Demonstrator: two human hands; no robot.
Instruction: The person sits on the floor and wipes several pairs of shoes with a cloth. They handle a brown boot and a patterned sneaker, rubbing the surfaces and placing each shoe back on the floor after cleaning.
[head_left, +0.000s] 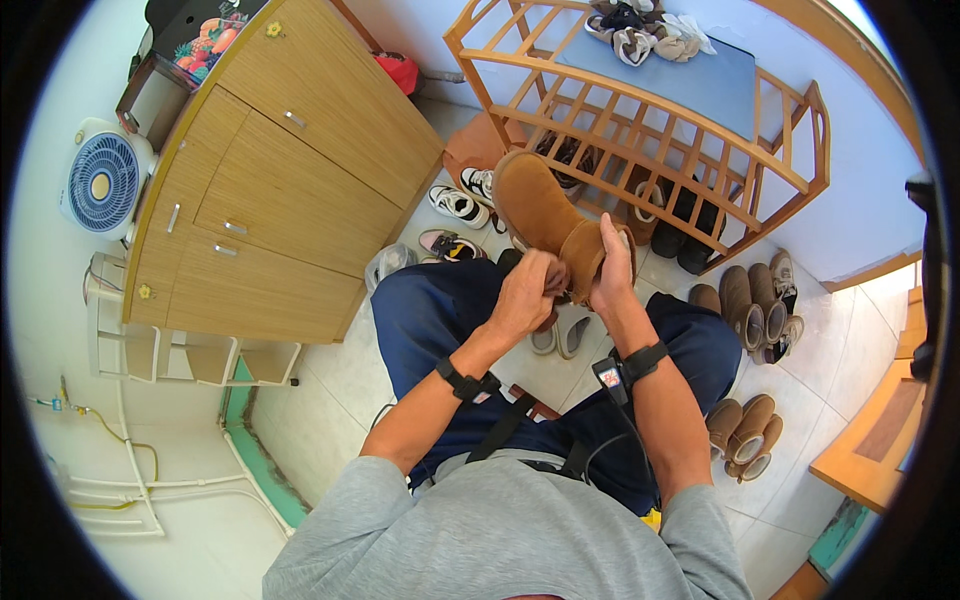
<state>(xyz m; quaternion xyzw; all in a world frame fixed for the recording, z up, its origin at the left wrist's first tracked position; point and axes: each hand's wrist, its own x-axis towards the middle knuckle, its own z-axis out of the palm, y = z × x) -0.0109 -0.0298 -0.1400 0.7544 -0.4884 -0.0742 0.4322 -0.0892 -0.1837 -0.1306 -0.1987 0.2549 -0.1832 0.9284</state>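
Observation:
A tan suede ankle boot (536, 196) is held up above my knees, its toe pointing away to the upper left. My right hand (616, 264) grips it at the shaft opening, with the thumb along the outside and the other fingers mostly hidden. My left hand (529, 289) is closed near the boot's side by the ankle; the fingers are blurred, and whether they pinch the boot or something small cannot be told. Below the hands, a pair of grey slippers (572, 337) lies on the tiled floor between my legs.
Ahead stands a wooden shoe rack (637, 90) with shoes on it. Black-and-white sneakers (459, 205) lie beside a wooden cabinet (300, 195) at left. Brown boots (741, 306) and tan boots (752, 427) stand on the floor at right, near a wooden piece of furniture (862, 457).

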